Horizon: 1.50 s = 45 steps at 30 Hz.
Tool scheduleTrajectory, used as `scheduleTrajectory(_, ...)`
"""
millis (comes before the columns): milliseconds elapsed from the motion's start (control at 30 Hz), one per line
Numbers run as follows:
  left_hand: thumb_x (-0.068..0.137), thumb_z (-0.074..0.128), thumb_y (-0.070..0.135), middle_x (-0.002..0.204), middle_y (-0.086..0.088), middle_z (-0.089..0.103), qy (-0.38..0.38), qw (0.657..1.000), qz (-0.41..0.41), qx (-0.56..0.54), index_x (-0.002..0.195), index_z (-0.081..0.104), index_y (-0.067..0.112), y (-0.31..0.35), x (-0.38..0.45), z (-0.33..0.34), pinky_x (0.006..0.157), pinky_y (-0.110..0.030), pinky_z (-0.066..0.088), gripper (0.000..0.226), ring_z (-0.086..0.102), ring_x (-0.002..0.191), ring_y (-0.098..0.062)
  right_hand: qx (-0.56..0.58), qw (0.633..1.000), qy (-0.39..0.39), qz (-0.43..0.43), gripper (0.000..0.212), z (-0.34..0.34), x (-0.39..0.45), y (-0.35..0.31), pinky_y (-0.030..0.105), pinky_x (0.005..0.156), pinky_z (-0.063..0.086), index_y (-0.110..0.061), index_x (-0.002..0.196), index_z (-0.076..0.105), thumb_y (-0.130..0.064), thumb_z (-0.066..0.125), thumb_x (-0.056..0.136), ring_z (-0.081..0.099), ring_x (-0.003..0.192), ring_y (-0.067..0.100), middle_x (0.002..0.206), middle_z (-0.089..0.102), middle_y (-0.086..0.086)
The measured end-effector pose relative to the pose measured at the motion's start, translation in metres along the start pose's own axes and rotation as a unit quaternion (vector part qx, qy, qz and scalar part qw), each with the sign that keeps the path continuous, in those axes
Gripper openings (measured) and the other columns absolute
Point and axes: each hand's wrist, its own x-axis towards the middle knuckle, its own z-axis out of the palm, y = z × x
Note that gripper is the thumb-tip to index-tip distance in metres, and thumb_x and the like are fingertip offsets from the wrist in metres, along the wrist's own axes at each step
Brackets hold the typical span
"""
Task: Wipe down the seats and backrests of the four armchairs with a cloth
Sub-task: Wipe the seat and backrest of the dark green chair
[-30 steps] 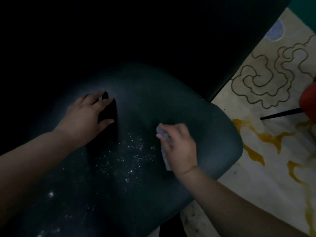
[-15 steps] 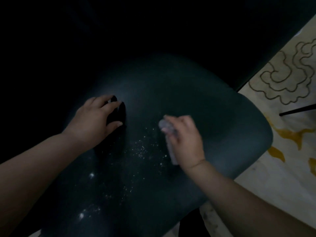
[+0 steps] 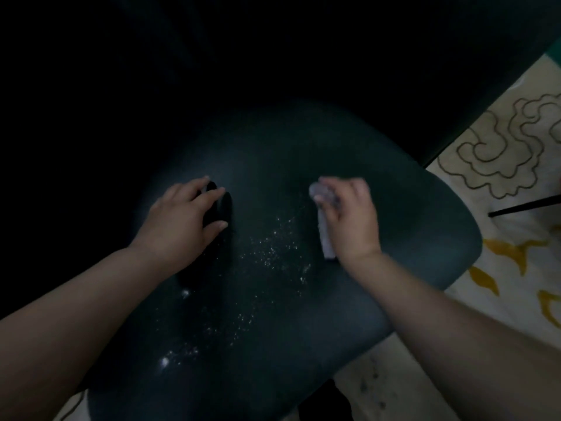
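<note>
At the centre of the frame her right hand [image 3: 349, 220] is curled around a pale cloth [image 3: 325, 226], pressing it to the dark seat [image 3: 303, 165], probably to sweep up the white specks [image 3: 273, 250] beside it. The left hand [image 3: 182, 223] lies flat with fingers spread, likely steadying the chair. The backrest above is lost in darkness, and patterned flooring [image 3: 501, 165] shows at the right.
</note>
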Motion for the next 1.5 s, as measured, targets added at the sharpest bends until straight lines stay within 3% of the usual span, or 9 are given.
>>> scheduleTrajectory(200, 0.09, 0.058, 0.043, 0.153, -0.007, 0.031, 0.014, 1.0, -0.028, -0.006, 0.146, 0.039, 0.024, -0.01, -0.003, 0.004, 0.109, -0.047, 0.029, 0.062, 0.028, 0.137, -0.031, -0.03, 0.994, -0.101, -0.014, 0.033, 0.037, 0.013, -0.01, 0.038, 0.095, 0.046, -0.01, 0.122, 0.062, -0.013, 0.063, 0.089, 0.057, 0.103, 0.028, 0.115, 0.051, 0.017)
scheduleTrajectory(333, 0.09, 0.058, 0.043, 0.153, -0.006, 0.031, 0.01, 0.999, -0.038, -0.009, 0.145, 0.039, 0.024, -0.01, -0.011, 0.003, 0.109, -0.048, 0.029, 0.061, 0.027, 0.137, -0.03, 0.036, 0.974, -0.204, -0.092, 0.033, 0.035, -0.037, -0.03, 0.008, 0.085, 0.039, -0.004, 0.116, 0.066, 0.001, 0.066, 0.083, 0.056, 0.091, 0.013, 0.099, 0.054, 0.017)
scheduleTrajectory(467, 0.089, 0.058, 0.043, 0.153, -0.006, 0.032, 0.031, 0.998, -0.046, -0.015, 0.144, 0.04, 0.024, -0.013, -0.019, 0.001, 0.111, -0.048, 0.028, 0.061, 0.026, 0.138, -0.029, 0.061, 0.991, -0.085, -0.086, 0.028, 0.019, 0.011, -0.028, -0.004, 0.081, 0.031, 0.003, 0.111, 0.066, 0.006, 0.064, 0.083, 0.048, 0.086, -0.013, 0.095, 0.049, 0.016)
scheduleTrajectory(667, 0.09, 0.057, 0.042, 0.155, -0.005, 0.028, 0.051, 0.993, -0.088, -0.057, 0.145, 0.039, 0.026, -0.026, -0.034, 0.003, 0.114, -0.048, 0.027, 0.06, 0.024, 0.14, -0.029, -0.101, 0.99, -0.086, -0.044, 0.032, 0.029, -0.004, -0.003, 0.033, 0.078, 0.05, -0.017, 0.118, 0.065, -0.017, 0.067, 0.086, 0.06, 0.092, 0.027, 0.108, 0.057, 0.013)
scheduleTrajectory(800, 0.09, 0.059, 0.038, 0.154, -0.006, 0.03, 0.046, 0.992, -0.093, -0.066, 0.144, 0.041, 0.025, -0.03, -0.047, 0.009, 0.112, -0.047, 0.027, 0.058, 0.025, 0.139, -0.03, -0.049, 0.983, -0.129, -0.12, 0.034, 0.042, -0.051, -0.012, 0.02, 0.068, 0.045, -0.016, 0.112, 0.069, -0.01, 0.074, 0.079, 0.058, 0.078, 0.017, 0.092, 0.055, 0.005)
scheduleTrajectory(900, 0.09, 0.06, 0.037, 0.153, -0.004, 0.031, 0.046, 0.991, -0.097, -0.078, 0.144, 0.042, 0.026, -0.035, -0.056, 0.012, 0.111, -0.047, 0.027, 0.058, 0.024, 0.139, -0.03, -0.039, 0.993, -0.059, -0.097, 0.033, 0.029, -0.038, -0.004, 0.01, 0.072, 0.036, -0.015, 0.113, 0.068, -0.008, 0.072, 0.081, 0.051, 0.083, 0.009, 0.095, 0.048, 0.0)
scheduleTrajectory(1067, 0.088, 0.063, 0.034, 0.15, -0.009, 0.036, 0.06, 0.992, -0.085, -0.068, 0.141, 0.046, 0.021, -0.045, -0.071, 0.013, 0.109, -0.051, 0.03, 0.057, 0.028, 0.137, -0.034, -0.064, 0.998, -0.014, -0.007, 0.032, 0.029, -0.065, -0.006, 0.038, 0.073, 0.052, -0.017, 0.114, 0.068, -0.014, 0.069, 0.082, 0.059, 0.084, 0.024, 0.098, 0.055, 0.012)
scheduleTrajectory(1267, 0.089, 0.063, 0.032, 0.151, -0.009, 0.034, 0.061, 0.991, -0.095, -0.074, 0.142, 0.045, 0.021, -0.046, -0.087, 0.018, 0.111, -0.052, 0.03, 0.058, 0.027, 0.138, -0.033, 0.002, 0.996, -0.057, -0.064, 0.034, 0.054, -0.101, -0.037, 0.021, 0.073, 0.046, -0.016, 0.112, 0.069, -0.007, 0.072, 0.08, 0.056, 0.082, 0.015, 0.093, 0.051, 0.003)
scheduleTrajectory(1500, 0.09, 0.061, 0.032, 0.155, -0.012, 0.028, 0.055, 0.986, -0.137, -0.08, 0.145, 0.041, 0.019, -0.056, -0.098, 0.024, 0.115, -0.045, 0.022, 0.059, 0.022, 0.14, -0.035, -0.092, 0.995, -0.01, 0.021, 0.032, 0.04, -0.085, -0.023, 0.034, 0.075, 0.05, -0.023, 0.12, 0.064, -0.025, 0.064, 0.088, 0.054, 0.086, 0.018, 0.102, 0.051, 0.006)
